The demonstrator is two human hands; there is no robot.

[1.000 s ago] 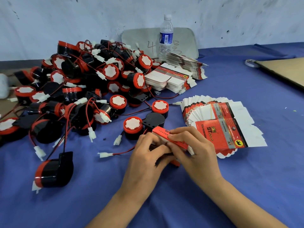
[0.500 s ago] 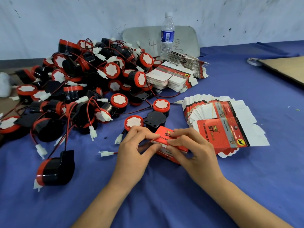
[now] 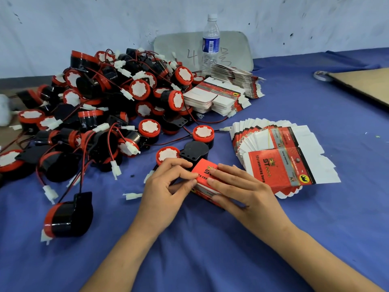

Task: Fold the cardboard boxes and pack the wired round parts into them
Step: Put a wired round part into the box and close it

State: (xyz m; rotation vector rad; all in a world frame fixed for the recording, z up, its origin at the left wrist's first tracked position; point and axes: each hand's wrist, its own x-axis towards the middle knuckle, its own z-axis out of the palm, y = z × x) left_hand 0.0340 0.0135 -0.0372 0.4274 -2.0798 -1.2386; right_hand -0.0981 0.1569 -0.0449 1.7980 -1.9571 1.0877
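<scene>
A folded red cardboard box (image 3: 205, 168) lies on the blue cloth at the centre. My left hand (image 3: 166, 190) pinches its left end with thumb and fingers. My right hand (image 3: 237, 188) lies over its top and right side, fingers curled round it. A fanned stack of flat red-and-white boxes (image 3: 280, 157) lies just to the right. A big heap of black-and-red round wired parts (image 3: 105, 106) fills the left. Two such parts (image 3: 168, 154) sit right behind the box. What is inside the box is hidden.
One lone round part (image 3: 69, 216) lies at the front left. More flat box stacks (image 3: 219, 98) lie at the back centre beside a water bottle (image 3: 210, 43). A brown cardboard sheet (image 3: 366, 85) and a tape roll (image 3: 321, 75) sit at the far right.
The box went from tilted up in both hands to lying lower on the cloth. My left hand shifted to its left end and my right hand spread over its top.
</scene>
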